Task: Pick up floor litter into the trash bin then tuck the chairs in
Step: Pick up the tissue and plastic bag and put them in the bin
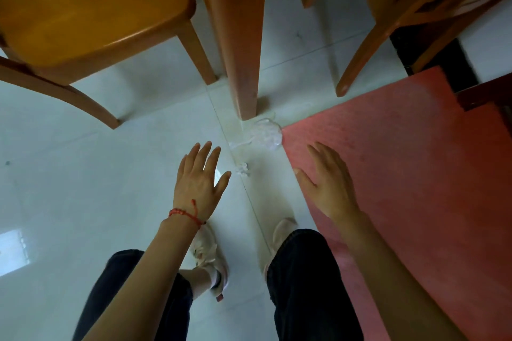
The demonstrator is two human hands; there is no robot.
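chair (91, 3) amber wood | mat (401, 160) red | floor (83, 174) pale | litter (266, 133) clear-white

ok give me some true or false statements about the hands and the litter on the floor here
1. The left hand grips the crumpled clear plastic litter. False: it is open and holds nothing.
2. The plastic lies at the foot of the thick wooden table leg. True.
3. The right hand is open over the red floor mat. True.
4. The small white scrap lies on the mat. False: it is on the white tiled floor.
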